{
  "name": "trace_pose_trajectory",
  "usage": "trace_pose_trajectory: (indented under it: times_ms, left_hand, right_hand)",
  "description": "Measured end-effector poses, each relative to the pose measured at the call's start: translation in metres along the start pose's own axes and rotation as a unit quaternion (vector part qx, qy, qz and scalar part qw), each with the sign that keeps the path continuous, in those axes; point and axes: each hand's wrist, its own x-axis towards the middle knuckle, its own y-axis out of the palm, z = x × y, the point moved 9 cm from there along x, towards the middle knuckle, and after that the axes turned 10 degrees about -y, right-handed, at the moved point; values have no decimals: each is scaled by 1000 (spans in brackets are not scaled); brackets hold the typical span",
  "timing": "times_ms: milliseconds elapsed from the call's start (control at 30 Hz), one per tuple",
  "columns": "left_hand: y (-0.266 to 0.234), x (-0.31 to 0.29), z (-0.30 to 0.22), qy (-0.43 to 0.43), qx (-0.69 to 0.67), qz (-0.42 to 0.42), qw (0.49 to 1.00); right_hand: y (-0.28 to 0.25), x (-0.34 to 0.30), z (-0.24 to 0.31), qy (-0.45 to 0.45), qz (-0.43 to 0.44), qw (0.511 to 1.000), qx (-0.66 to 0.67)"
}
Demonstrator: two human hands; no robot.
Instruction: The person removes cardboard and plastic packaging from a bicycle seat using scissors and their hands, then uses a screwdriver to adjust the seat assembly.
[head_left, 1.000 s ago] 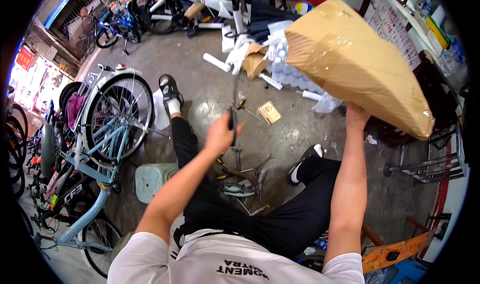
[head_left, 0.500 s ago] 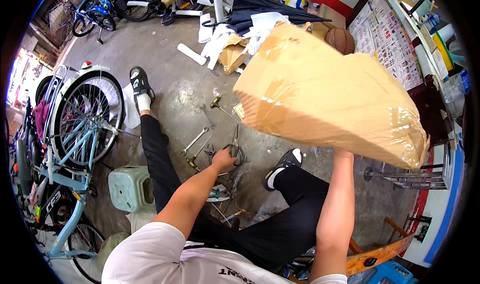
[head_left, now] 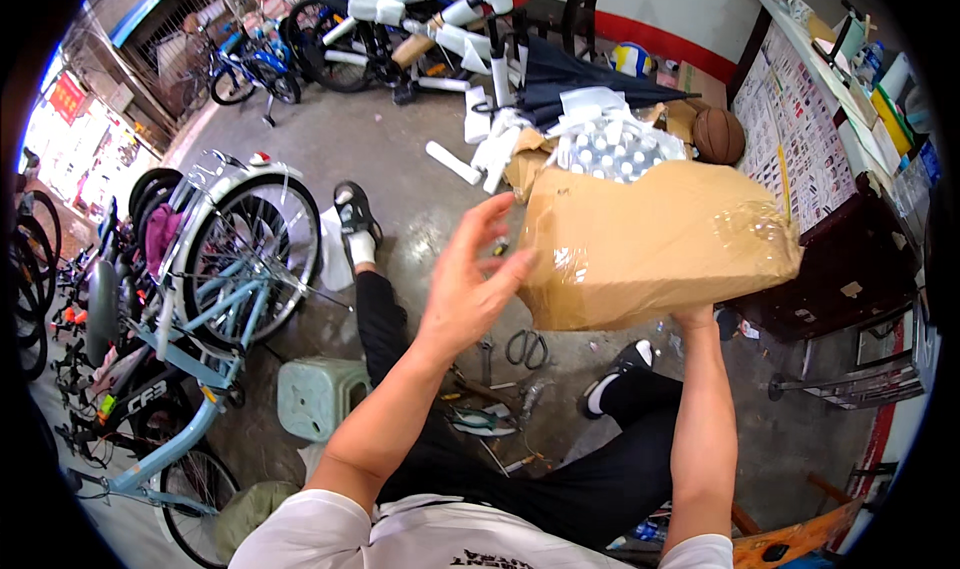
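Package (head_left: 650, 249): could tip, being supported off-centre
Left hand (head_left: 462, 284): spread open, left of package (contact unclear)
Right hand (head_left: 694, 316): beneath package; fingers hidden, cannot tell grip

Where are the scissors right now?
In the head view, the scissors lie on the floor near the middle, their dark handle loops showing just below the cardboard package in the picture, left of the person's right shoe.
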Motion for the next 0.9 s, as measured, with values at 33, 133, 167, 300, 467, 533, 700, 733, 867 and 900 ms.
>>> trace_pose_trajectory:
  times_ms: [33, 133, 167, 300, 467, 533, 700, 733, 867, 900]
  left_hand:
    - [6, 3, 9, -78, -97, 37, 992]
    - [24, 20, 26, -109, -86, 105, 985]
    - [30, 22, 36, -164, -132, 101, 972]
    - [59, 26, 87, -284, -385, 211, 852]
    - [63, 11, 93, -274, -447, 126, 842]
    - [53, 17, 81, -186, -456, 67, 868]
    - [68, 25, 68, -92, -391, 18, 916]
    - [75, 25, 72, -85, -345, 1, 935]
    - [78, 34, 87, -70, -276, -9, 959]
    - [78, 37, 91, -69, -278, -1, 958]
  right_hand:
    - [8, 6, 12, -21, 11, 999, -31]
    - [23, 17, 32, -49, -9, 997, -52]
    - [18, 17, 28, -54, -13, 997, -54]
    - [11, 27, 45, -155, 1, 969, -194]
    - [0, 43, 75, -94, -61, 963, -245]
    - [-15, 28, 58, 71, -160, 972, -156]
    - [52, 6, 77, 242, -166, 876, 383]
    - [55, 5, 70, 241, -175, 873, 386]
    - [76, 14, 28, 287, -199, 838, 420]
    - [80, 12, 24, 289, -198, 837, 421]
